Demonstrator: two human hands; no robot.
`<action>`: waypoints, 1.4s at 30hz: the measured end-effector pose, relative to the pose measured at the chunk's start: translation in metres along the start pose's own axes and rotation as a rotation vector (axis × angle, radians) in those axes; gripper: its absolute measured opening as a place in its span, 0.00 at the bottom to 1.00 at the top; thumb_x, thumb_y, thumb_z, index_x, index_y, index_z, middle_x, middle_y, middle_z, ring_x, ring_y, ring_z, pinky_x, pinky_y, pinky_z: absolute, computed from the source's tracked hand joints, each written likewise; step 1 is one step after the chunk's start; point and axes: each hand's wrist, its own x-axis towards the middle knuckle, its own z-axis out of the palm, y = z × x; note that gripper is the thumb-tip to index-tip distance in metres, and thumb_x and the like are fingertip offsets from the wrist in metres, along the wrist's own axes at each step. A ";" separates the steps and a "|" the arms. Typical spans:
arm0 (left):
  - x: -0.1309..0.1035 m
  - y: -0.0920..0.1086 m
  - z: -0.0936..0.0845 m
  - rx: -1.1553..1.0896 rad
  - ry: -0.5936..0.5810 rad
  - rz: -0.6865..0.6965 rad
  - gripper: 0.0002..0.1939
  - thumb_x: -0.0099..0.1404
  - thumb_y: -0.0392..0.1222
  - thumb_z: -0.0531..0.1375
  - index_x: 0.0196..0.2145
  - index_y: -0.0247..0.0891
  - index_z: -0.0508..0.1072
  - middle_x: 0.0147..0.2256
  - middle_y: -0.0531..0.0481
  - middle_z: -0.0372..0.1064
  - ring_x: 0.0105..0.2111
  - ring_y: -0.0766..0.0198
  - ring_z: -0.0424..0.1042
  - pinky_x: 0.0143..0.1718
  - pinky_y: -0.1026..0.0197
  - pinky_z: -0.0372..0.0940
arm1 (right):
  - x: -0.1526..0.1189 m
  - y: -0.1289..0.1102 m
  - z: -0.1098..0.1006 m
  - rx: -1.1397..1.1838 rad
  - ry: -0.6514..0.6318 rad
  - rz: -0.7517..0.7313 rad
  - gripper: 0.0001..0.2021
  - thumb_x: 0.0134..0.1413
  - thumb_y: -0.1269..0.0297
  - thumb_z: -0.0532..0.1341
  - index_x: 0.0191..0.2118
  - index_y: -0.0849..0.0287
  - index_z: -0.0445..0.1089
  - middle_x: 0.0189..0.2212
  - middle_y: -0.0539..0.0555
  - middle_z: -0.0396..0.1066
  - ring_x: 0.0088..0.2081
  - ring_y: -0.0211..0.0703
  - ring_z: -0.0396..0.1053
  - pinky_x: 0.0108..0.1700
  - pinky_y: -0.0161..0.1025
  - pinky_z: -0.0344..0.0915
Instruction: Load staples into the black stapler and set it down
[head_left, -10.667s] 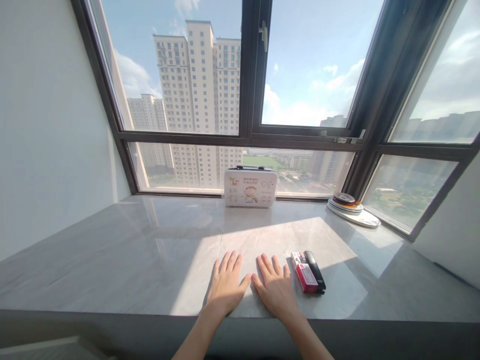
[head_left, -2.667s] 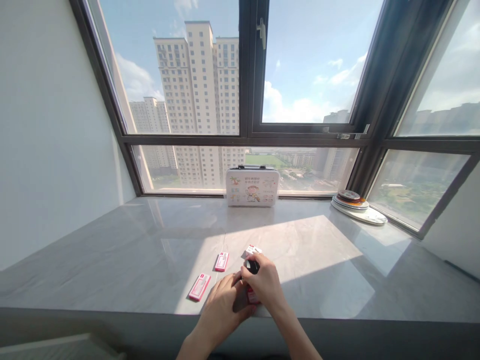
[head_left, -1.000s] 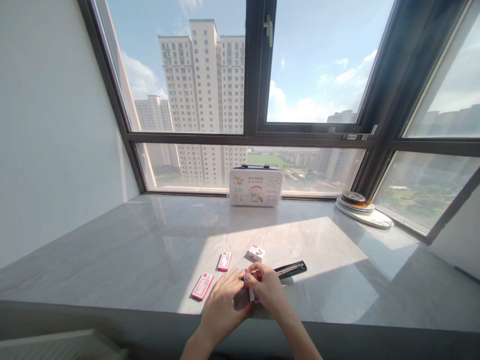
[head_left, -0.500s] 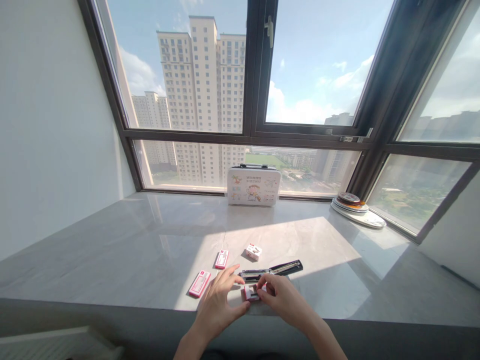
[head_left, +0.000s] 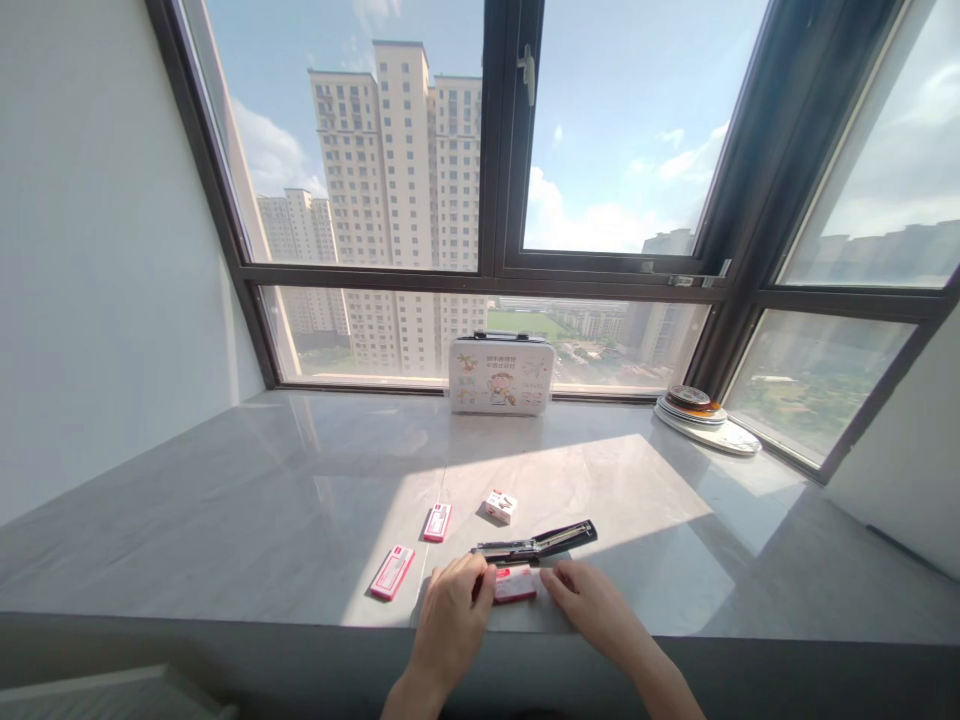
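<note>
A small red-and-white staple box (head_left: pixel 516 584) lies near the front edge of the ledge. My left hand (head_left: pixel 454 612) is closed on its left end, with the fingertips partly hidden. Just off the right end is my right hand (head_left: pixel 589 600), its thumb and finger drawn together; whether anything is between them is hidden. Directly behind the box rests an opened stapler (head_left: pixel 559 540), its black top swung back to the right and the metal rail showing.
Two flat red-and-white boxes, one nearer (head_left: pixel 392 573) and one farther (head_left: pixel 438 522), lie to the left. A small white carton (head_left: pixel 501 506) sits behind the stapler. A printed case (head_left: pixel 501 375) stands by the window; stacked plates (head_left: pixel 694 412) occupy the right corner.
The box's exposed tray is no longer visible, and its printed top shows. My left hand has closed from spread fingers onto the box. My right hand has moved right, off the box.
</note>
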 end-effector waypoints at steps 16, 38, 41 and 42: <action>0.004 0.007 0.014 0.109 0.047 -0.057 0.10 0.73 0.46 0.54 0.40 0.46 0.75 0.36 0.51 0.76 0.38 0.54 0.72 0.40 0.55 0.57 | 0.063 -0.040 -0.030 0.435 -0.035 -0.254 0.20 0.50 0.44 0.69 0.35 0.57 0.71 0.22 0.43 0.59 0.26 0.35 0.55 0.28 0.34 0.52; -0.007 -0.016 -0.019 0.365 0.187 -0.080 0.05 0.64 0.44 0.63 0.30 0.45 0.72 0.35 0.48 0.70 0.42 0.49 0.67 0.46 0.49 0.58 | 0.072 -0.055 -0.004 0.100 -0.104 -0.256 0.14 0.54 0.53 0.69 0.42 0.55 0.74 0.24 0.44 0.63 0.27 0.36 0.59 0.30 0.35 0.50; -0.013 -0.038 -0.037 0.447 0.291 -0.162 0.05 0.62 0.44 0.63 0.29 0.45 0.71 0.37 0.47 0.70 0.43 0.48 0.68 0.48 0.46 0.58 | 0.071 -0.056 -0.004 0.107 -0.109 -0.253 0.14 0.54 0.52 0.68 0.41 0.55 0.74 0.24 0.44 0.63 0.27 0.37 0.59 0.30 0.35 0.50; -0.014 -0.045 -0.041 0.455 0.313 -0.175 0.05 0.62 0.44 0.63 0.29 0.45 0.71 0.39 0.47 0.71 0.44 0.47 0.68 0.49 0.45 0.59 | 0.072 -0.056 -0.004 0.109 -0.109 -0.250 0.14 0.55 0.52 0.68 0.41 0.55 0.74 0.24 0.44 0.63 0.27 0.37 0.59 0.30 0.36 0.50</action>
